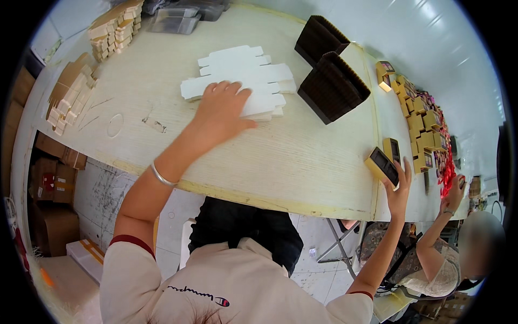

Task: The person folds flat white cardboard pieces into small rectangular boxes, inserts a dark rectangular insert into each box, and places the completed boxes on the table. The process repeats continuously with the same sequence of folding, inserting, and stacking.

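Observation:
My left hand (pixel 224 108) lies over a stack of flat white carton blanks (pixel 237 62) in the middle of the table. Its fingers rest on the top sheet and its thumb is spread to the right, near the stack's front edge. At the table's right side my right hand (pixel 397 186) grips a small gold box (pixel 377 163) with dark window panels, thumb on the near side and fingers along the right. Just behind it stands a second gold box (pixel 390 147) of the same kind.
Two dark brown stacks of trays (pixel 334 89) stand at the back right. Beyond them is a pile of gold boxes (pixel 421 121) beside red packets (pixel 447 162). Folded carton stacks (pixel 73 94) line the left edge. A co-worker's hand (pixel 456 191) is at far right.

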Demonstrator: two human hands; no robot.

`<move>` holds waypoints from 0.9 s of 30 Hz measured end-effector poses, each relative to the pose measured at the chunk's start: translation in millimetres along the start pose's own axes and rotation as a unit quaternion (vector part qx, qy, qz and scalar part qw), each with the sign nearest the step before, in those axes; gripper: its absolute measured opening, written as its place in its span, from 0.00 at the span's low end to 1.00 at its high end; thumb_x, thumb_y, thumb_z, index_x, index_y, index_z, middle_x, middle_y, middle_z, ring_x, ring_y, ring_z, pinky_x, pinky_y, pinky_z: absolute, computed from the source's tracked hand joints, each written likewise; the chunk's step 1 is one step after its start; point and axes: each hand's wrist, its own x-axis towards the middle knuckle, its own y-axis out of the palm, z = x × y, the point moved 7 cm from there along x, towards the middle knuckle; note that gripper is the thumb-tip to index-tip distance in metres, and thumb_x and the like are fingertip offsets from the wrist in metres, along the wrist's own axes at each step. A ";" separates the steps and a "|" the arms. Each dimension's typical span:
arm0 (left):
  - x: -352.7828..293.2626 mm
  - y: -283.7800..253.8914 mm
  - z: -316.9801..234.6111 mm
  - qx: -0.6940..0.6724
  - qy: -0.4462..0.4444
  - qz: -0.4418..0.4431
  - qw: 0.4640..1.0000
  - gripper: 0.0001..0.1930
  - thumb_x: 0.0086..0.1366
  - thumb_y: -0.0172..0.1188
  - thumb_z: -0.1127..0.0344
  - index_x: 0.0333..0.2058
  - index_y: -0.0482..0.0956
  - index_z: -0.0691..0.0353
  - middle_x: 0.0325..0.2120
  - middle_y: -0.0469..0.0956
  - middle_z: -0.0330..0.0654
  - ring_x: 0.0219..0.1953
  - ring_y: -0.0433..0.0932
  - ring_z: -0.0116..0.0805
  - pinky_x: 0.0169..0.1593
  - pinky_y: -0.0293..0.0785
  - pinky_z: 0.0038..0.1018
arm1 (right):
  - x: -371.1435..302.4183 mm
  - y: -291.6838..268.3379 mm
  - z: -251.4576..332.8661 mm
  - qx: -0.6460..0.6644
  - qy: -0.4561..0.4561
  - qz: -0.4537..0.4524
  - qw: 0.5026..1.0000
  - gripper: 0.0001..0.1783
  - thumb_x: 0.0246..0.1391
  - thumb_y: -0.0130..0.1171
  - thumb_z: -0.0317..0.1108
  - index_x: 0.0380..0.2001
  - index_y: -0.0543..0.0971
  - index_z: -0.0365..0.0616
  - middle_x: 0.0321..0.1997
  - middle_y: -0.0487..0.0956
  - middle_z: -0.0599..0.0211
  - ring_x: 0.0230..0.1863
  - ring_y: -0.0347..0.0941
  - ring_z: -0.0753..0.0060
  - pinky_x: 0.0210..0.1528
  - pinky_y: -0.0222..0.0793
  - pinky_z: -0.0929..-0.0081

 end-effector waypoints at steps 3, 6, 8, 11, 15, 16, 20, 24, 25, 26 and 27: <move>7.3 3.8 16.0 0.034 -0.052 0.076 0.995 0.21 0.51 0.69 0.57 0.40 0.78 0.63 0.40 0.78 0.46 0.44 0.75 0.46 0.49 0.69 0.37 | 15.9 5.2 22.3 0.056 -0.005 -0.023 0.998 0.25 0.50 0.64 0.31 0.53 0.73 0.41 0.65 0.65 0.54 0.66 0.58 0.47 0.65 0.56 0.58; 13.1 1.1 20.7 0.023 -0.012 0.088 0.996 0.18 0.52 0.68 0.58 0.36 0.79 0.65 0.35 0.79 0.48 0.39 0.77 0.46 0.43 0.72 0.35 | 17.8 25.5 62.3 0.069 -0.041 0.003 0.997 0.25 0.48 0.65 0.28 0.51 0.74 0.41 0.64 0.66 0.53 0.64 0.61 0.48 0.64 0.58 0.59; 14.8 -3.0 26.1 -0.026 0.009 0.084 0.996 0.16 0.54 0.66 0.59 0.36 0.79 0.66 0.32 0.79 0.50 0.37 0.77 0.47 0.41 0.73 0.35 | 14.0 36.7 82.1 0.086 -0.042 0.026 0.995 0.24 0.47 0.65 0.26 0.50 0.74 0.41 0.63 0.67 0.53 0.64 0.62 0.48 0.63 0.59 0.59; 15.1 -9.0 33.2 -0.056 0.003 0.061 0.997 0.13 0.57 0.63 0.63 0.35 0.79 0.67 0.28 0.79 0.51 0.35 0.78 0.48 0.39 0.73 0.36 | 9.0 43.1 94.4 0.103 -0.047 0.033 0.993 0.22 0.47 0.65 0.26 0.49 0.76 0.40 0.61 0.69 0.53 0.64 0.62 0.48 0.63 0.60 0.59; 5.7 -33.3 22.1 0.043 -0.011 -0.068 0.997 0.09 0.59 0.59 0.69 0.37 0.80 0.65 0.27 0.80 0.50 0.33 0.79 0.48 0.36 0.75 0.34 | -4.6 39.9 102.9 0.108 -0.048 0.031 0.992 0.22 0.48 0.63 0.23 0.49 0.75 0.38 0.60 0.69 0.52 0.62 0.63 0.47 0.62 0.60 0.60; -4.8 -43.1 13.2 0.049 -0.007 -0.123 0.991 0.08 0.60 0.58 0.70 0.37 0.80 0.65 0.28 0.80 0.49 0.33 0.79 0.47 0.35 0.75 0.34 | -9.7 35.3 107.0 0.101 -0.053 0.023 0.993 0.22 0.48 0.62 0.23 0.49 0.75 0.38 0.60 0.69 0.51 0.62 0.64 0.46 0.62 0.60 0.60; -105.3 -47.6 -77.5 0.056 0.251 -0.261 0.930 0.07 0.51 0.56 0.72 0.32 0.77 0.63 0.30 0.77 0.41 0.33 0.79 0.36 0.30 0.75 0.29 | -52.6 5.3 166.8 0.111 -0.152 -0.120 0.975 0.21 0.49 0.66 0.35 0.46 0.77 0.41 0.61 0.67 0.49 0.58 0.68 0.50 0.58 0.64 0.57; -139.3 17.6 -116.1 -0.071 0.278 -0.070 0.955 0.08 0.52 0.61 0.70 0.32 0.79 0.61 0.29 0.78 0.41 0.30 0.79 0.38 0.31 0.76 0.29 | -93.2 28.6 236.1 0.120 -0.306 -0.042 0.943 0.12 0.49 0.66 0.35 0.37 0.78 0.45 0.42 0.78 0.60 0.41 0.75 0.60 0.46 0.70 0.63; -140.2 31.8 -117.2 -0.109 0.266 -0.012 0.958 0.07 0.54 0.62 0.70 0.34 0.80 0.61 0.30 0.80 0.41 0.30 0.79 0.39 0.32 0.77 0.30 | -97.0 40.1 230.9 0.138 -0.275 -0.024 0.951 0.11 0.48 0.66 0.33 0.36 0.78 0.45 0.38 0.78 0.61 0.38 0.75 0.61 0.42 0.69 0.63; -135.2 38.4 -115.0 -0.146 0.236 -0.009 0.961 0.07 0.53 0.63 0.69 0.32 0.79 0.60 0.30 0.79 0.40 0.29 0.78 0.40 0.31 0.76 0.31 | -104.0 58.7 221.0 0.153 -0.239 -0.005 0.959 0.11 0.48 0.66 0.31 0.36 0.78 0.44 0.34 0.78 0.63 0.34 0.74 0.61 0.38 0.69 0.64; -125.8 44.4 -110.8 -0.182 0.205 -0.004 0.962 0.06 0.53 0.63 0.69 0.31 0.79 0.60 0.29 0.79 0.40 0.28 0.78 0.40 0.30 0.75 0.31 | -109.4 71.7 211.8 0.168 -0.202 0.013 0.965 0.10 0.47 0.66 0.29 0.35 0.78 0.44 0.30 0.78 0.64 0.31 0.73 0.61 0.35 0.68 0.64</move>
